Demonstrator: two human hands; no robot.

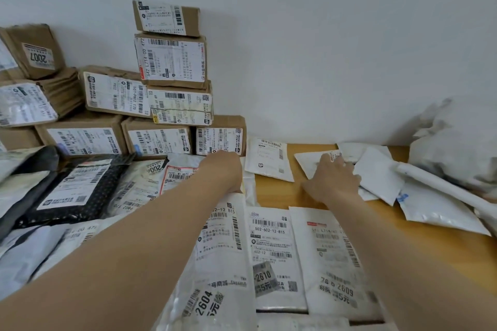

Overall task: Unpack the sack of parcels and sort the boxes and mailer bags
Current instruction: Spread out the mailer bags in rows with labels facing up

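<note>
L hand [224,169] fingertips hidden.

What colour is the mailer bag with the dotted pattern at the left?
Black with small pale dots, seen in the head view.

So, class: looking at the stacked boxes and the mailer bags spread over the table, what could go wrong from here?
1. The left hand reaches right at the foot of the cardboard box stack; its upper boxes sit unevenly, so a nudge might topple them.
2. The white mailer bags overlap near the table's front edge and look slippery; some could slide off.
3. The right hand presses on loose mailers, which may shift.
</note>
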